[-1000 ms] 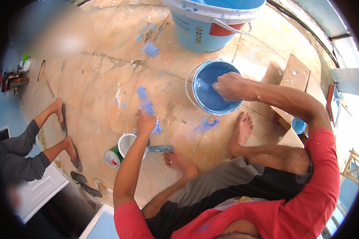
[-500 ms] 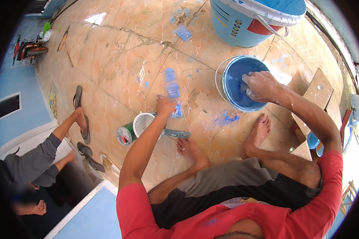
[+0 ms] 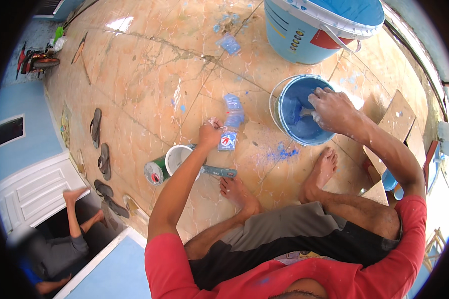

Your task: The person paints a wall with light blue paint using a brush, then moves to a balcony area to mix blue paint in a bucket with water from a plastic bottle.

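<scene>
A stirring step appears to be in hand. The right hand [image 3: 334, 110] is reached into the small blue bucket [image 3: 304, 112], which stands on the tiled floor [image 3: 149, 74] at about two o'clock from the squatting person's feet. Its fingers are curled shut around a pale stick or handle [image 3: 307, 112] that dips into the blue paint; how firmly it is held cannot be told.

The left hand [image 3: 210, 134] is held low over the floor at about eleven o'clock from the left foot [image 3: 239, 192], its fingers pinched on the top of a small plastic sachet [image 3: 228, 139] with a blue and red print. A strip of clear blue wrapper [image 3: 233, 112] lies on the floor just above it.

Just beside the left forearm, an open tin [image 3: 177, 158] lies with its lid [image 3: 154, 173] next to it, and a scraper-like tool [image 3: 218, 171] rests across the floor by the toes. A large paint pail [image 3: 314, 30] stands at twelve o'clock, well beyond the small bucket.

The next move is judged to call for the sachet to be brought across to the small bucket while the stick is kept steady, with care that the bucket is not tipped.
</scene>
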